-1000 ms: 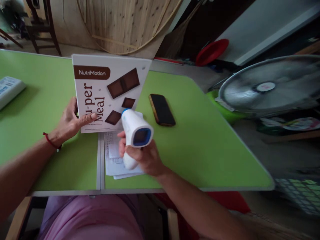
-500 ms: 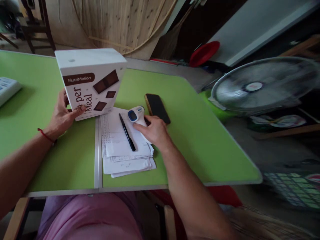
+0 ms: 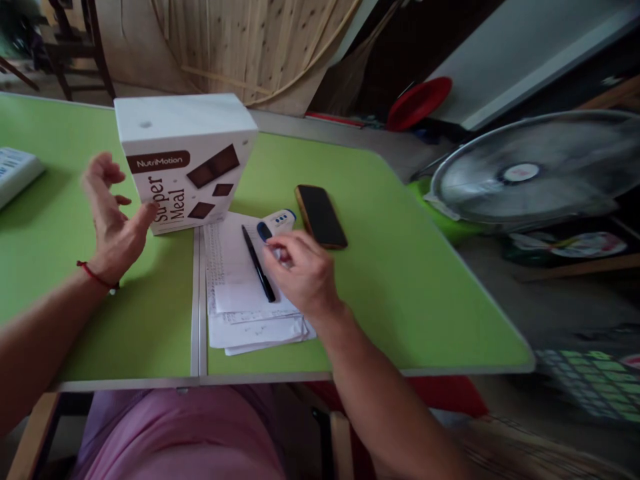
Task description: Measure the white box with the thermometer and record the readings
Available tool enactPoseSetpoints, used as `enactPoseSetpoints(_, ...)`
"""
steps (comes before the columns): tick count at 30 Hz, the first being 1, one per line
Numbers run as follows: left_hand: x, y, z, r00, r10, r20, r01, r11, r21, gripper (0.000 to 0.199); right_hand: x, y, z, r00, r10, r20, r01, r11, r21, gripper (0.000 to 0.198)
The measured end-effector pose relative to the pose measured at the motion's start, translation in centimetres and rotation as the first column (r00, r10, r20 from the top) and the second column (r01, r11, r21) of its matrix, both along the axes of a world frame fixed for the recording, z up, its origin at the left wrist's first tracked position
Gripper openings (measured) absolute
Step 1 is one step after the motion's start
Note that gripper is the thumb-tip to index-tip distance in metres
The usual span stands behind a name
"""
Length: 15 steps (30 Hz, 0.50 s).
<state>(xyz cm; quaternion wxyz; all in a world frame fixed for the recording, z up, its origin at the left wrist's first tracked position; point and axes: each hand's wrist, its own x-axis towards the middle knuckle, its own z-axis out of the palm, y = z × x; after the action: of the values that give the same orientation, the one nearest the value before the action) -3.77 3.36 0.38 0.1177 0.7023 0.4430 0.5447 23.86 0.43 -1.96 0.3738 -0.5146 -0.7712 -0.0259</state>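
Observation:
My left hand [image 3: 113,230] is open beside a white NutriMotion Super Meal box [image 3: 195,180]. Its fingers are spread off the box's left side, and the thumb tip overlaps the lower front corner; whether it touches I cannot tell. The box stands upright on the green table. My right hand [image 3: 305,270] is over a white and blue infrared thermometer [image 3: 281,221], fingers curled in and thumb close to the index finger, with nothing visible between them. The thermometer lies on a stack of papers [image 3: 260,330], its handle hidden by the hand. A black pen [image 3: 259,265] lies on the papers.
A dark phone [image 3: 321,215] lies right of the thermometer on the green table [image 3: 400,293]. At the left edge is a white device [image 3: 17,177]. Beyond the table's right side are a fan [image 3: 530,173] and a red round object [image 3: 419,103].
My left hand has let go of the box and opened to its left. My right hand has come off the thermometer, which has turned slightly on the papers, and its fingers have curled in.

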Motion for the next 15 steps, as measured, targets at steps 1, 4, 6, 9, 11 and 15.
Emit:
enactPoseSetpoints(1, 0.3, -0.4, 0.3, 0.989, 0.135, 0.061, -0.139, 0.987, 0.075, 0.05, -0.4, -0.3, -0.1, 0.999, 0.039, 0.032, -0.038, 0.998, -0.044, 0.014)
enactPoseSetpoints(4, 1.4, -1.8, 1.4, 0.965, 0.254, 0.066, -0.263, 0.939, 0.223, 0.043, -1.3, -1.0, -0.5, 0.99, 0.057, 0.131, -0.034, 0.986, -0.165, 0.021)
enactPoseSetpoints(6, 2.2, -2.8, 1.8, 0.994, 0.096, -0.048, -0.082, 0.968, 0.236, 0.033, -1.5, -1.1, -0.7, 0.988, 0.066, 0.141, -0.036, 0.978, -0.203, 0.028)
enactPoseSetpoints(9, 3.6, -4.3, 1.7, 0.878, -0.251, -0.408, 0.337, 0.929, 0.153, 0.02, -1.3, -1.2, -0.3, 0.99, 0.136, 0.028, -0.127, 0.966, -0.226, 0.037)
enactPoseSetpoints(11, 4.7, -5.4, 1.4, 0.683, -0.384, -0.621, 0.507, 0.862, 0.024, 0.012, -1.2, -1.4, 0.2, 0.975, 0.197, -0.099, -0.214, 0.955, -0.206, 0.036)
enactPoseSetpoints(15, 6.3, -7.3, 0.9, 0.455, -0.545, -0.704, 0.614, 0.765, -0.195, 0.016, -1.1, -1.8, 0.4, 0.916, 0.227, -0.332, -0.298, 0.937, -0.181, 0.033)
